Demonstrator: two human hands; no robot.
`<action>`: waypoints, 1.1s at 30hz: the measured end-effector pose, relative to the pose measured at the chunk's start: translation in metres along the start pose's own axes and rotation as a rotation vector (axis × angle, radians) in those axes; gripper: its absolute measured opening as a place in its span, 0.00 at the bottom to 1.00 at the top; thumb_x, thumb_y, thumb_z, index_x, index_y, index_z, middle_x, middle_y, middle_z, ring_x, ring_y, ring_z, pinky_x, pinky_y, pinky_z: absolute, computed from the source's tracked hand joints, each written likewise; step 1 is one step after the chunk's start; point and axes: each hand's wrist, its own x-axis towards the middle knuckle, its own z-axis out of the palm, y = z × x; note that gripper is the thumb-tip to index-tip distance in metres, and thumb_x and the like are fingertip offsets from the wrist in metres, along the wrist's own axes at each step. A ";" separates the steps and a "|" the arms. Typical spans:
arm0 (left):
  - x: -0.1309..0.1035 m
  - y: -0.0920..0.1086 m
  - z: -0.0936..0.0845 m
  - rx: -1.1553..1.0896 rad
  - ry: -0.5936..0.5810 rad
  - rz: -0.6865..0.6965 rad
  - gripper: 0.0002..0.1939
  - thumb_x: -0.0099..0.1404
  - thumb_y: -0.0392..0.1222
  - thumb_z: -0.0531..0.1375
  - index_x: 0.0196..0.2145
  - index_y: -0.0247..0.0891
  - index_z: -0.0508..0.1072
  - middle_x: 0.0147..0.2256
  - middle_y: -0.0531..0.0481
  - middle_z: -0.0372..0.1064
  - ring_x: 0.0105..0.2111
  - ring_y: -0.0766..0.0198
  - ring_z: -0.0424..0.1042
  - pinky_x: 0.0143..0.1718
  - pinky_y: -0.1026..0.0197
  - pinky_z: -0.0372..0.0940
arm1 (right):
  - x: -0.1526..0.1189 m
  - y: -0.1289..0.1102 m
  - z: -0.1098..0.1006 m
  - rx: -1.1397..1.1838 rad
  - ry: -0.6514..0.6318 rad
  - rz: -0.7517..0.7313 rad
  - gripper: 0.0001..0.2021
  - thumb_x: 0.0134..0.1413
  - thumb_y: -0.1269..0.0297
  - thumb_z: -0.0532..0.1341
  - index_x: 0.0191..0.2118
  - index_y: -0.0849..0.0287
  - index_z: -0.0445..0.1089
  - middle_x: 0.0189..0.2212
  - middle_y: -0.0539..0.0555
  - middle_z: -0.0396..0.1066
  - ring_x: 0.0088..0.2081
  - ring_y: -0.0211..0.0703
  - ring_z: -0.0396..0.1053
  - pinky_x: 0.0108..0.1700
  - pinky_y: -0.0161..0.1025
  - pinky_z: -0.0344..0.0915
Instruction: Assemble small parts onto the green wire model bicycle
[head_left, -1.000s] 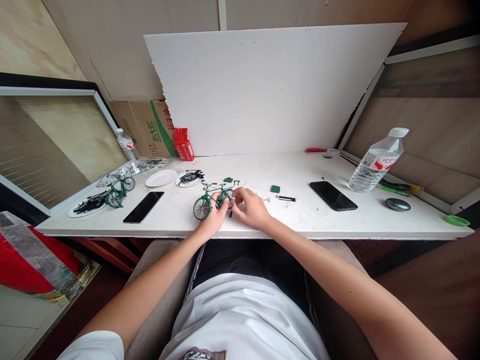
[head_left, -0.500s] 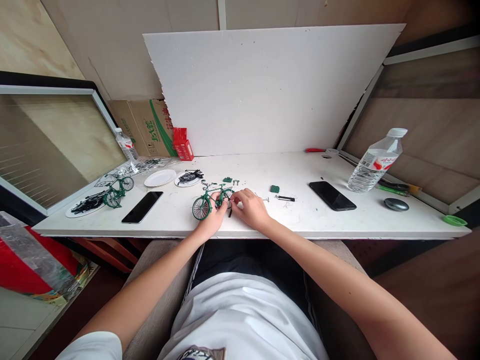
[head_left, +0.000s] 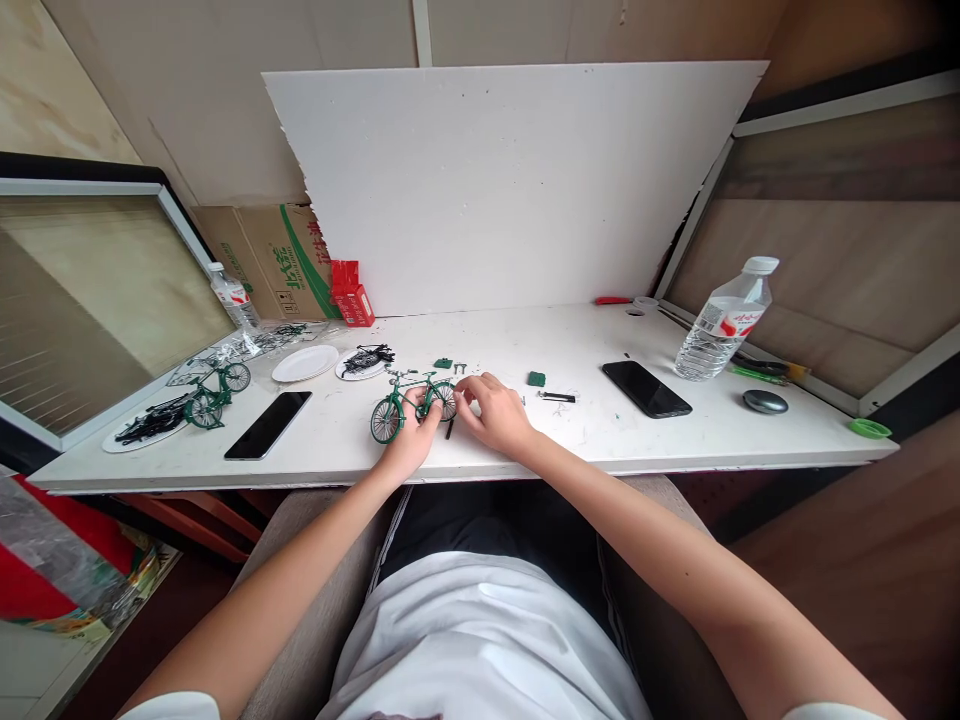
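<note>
A green model bicycle with black-spoked wheels stands tilted just above the desk, its front wheel to the left. My left hand is closed on its frame, thumb and fingers around the middle. Right beside the rear wheel, my right hand has its fingers bent and drawn together; whatever is between the fingertips is too small to make out. Below the rear wheel lies a short black piece. Small green parts and a black strip rest near my hands.
A second green bicycle stands at left by a plate of black parts. More black parts fill another plate beside an empty white plate. Phones, a water bottle and a mouse are on the desk.
My right hand has drawn slightly away from the rear wheel, its fingers shifting. My left hand keeps its hold on the bicycle. The whole view has shifted a little.
</note>
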 end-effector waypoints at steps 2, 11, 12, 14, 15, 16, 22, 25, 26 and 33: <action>0.002 -0.005 0.000 -0.027 0.010 -0.023 0.19 0.72 0.55 0.65 0.53 0.43 0.70 0.52 0.41 0.74 0.54 0.53 0.74 0.59 0.51 0.67 | 0.007 0.013 -0.012 -0.048 -0.004 -0.021 0.11 0.76 0.63 0.56 0.45 0.57 0.76 0.40 0.59 0.80 0.47 0.52 0.73 0.39 0.41 0.64; 0.007 -0.010 0.000 -0.103 -0.002 -0.094 0.27 0.68 0.63 0.66 0.53 0.41 0.70 0.54 0.40 0.72 0.48 0.56 0.75 0.49 0.56 0.69 | 0.023 0.099 -0.082 -0.005 -0.399 0.305 0.07 0.63 0.66 0.69 0.44 0.56 0.85 0.45 0.61 0.82 0.32 0.44 0.75 0.34 0.41 0.70; 0.007 -0.010 0.000 -0.104 -0.001 -0.099 0.28 0.68 0.64 0.66 0.53 0.41 0.70 0.54 0.39 0.72 0.48 0.56 0.74 0.48 0.56 0.69 | 0.023 0.102 -0.085 0.022 -0.432 0.331 0.08 0.62 0.64 0.71 0.45 0.55 0.86 0.46 0.61 0.82 0.29 0.42 0.74 0.32 0.41 0.70; 0.008 -0.008 0.000 -0.105 -0.002 -0.102 0.31 0.66 0.66 0.67 0.53 0.40 0.70 0.54 0.39 0.71 0.48 0.55 0.74 0.46 0.56 0.70 | 0.022 0.104 -0.085 0.052 -0.444 0.334 0.09 0.60 0.62 0.73 0.45 0.52 0.86 0.48 0.60 0.82 0.28 0.41 0.73 0.29 0.39 0.69; 0.008 -0.008 0.000 -0.105 -0.003 -0.099 0.31 0.66 0.66 0.67 0.53 0.39 0.71 0.54 0.39 0.71 0.47 0.55 0.74 0.45 0.56 0.70 | 0.022 0.103 -0.084 0.061 -0.450 0.318 0.09 0.59 0.63 0.73 0.45 0.51 0.86 0.49 0.59 0.82 0.29 0.42 0.75 0.29 0.39 0.69; 0.008 -0.007 0.000 -0.107 -0.005 -0.095 0.32 0.65 0.67 0.67 0.54 0.39 0.71 0.54 0.38 0.71 0.46 0.56 0.74 0.45 0.56 0.70 | 0.022 0.102 -0.082 0.068 -0.459 0.301 0.09 0.60 0.64 0.72 0.45 0.50 0.86 0.49 0.58 0.82 0.31 0.43 0.76 0.29 0.38 0.69; 0.010 -0.005 -0.001 -0.156 -0.018 -0.089 0.33 0.64 0.66 0.69 0.54 0.39 0.70 0.51 0.40 0.74 0.37 0.59 0.77 0.41 0.55 0.70 | 0.021 0.091 -0.070 0.065 -0.508 0.250 0.13 0.57 0.73 0.70 0.44 0.48 0.85 0.45 0.55 0.83 0.37 0.47 0.79 0.34 0.38 0.70; 0.011 -0.003 -0.001 -0.169 -0.025 -0.089 0.34 0.63 0.67 0.70 0.54 0.38 0.71 0.51 0.39 0.75 0.37 0.59 0.78 0.40 0.55 0.71 | 0.021 0.090 -0.068 0.051 -0.530 0.261 0.14 0.56 0.72 0.71 0.46 0.48 0.85 0.45 0.55 0.83 0.38 0.48 0.79 0.37 0.40 0.71; 0.011 -0.003 -0.002 -0.174 -0.027 -0.089 0.35 0.63 0.67 0.70 0.54 0.38 0.72 0.52 0.38 0.75 0.38 0.58 0.78 0.40 0.56 0.71 | 0.021 0.090 -0.068 0.048 -0.536 0.265 0.13 0.56 0.71 0.71 0.46 0.49 0.84 0.44 0.55 0.83 0.38 0.48 0.80 0.37 0.40 0.72; 0.010 -0.001 -0.004 -0.162 -0.072 -0.103 0.31 0.65 0.68 0.69 0.49 0.37 0.78 0.45 0.41 0.81 0.39 0.56 0.78 0.45 0.55 0.71 | 0.020 0.092 -0.065 0.076 -0.535 0.288 0.19 0.55 0.67 0.73 0.53 0.50 0.81 0.46 0.56 0.83 0.38 0.48 0.80 0.36 0.39 0.71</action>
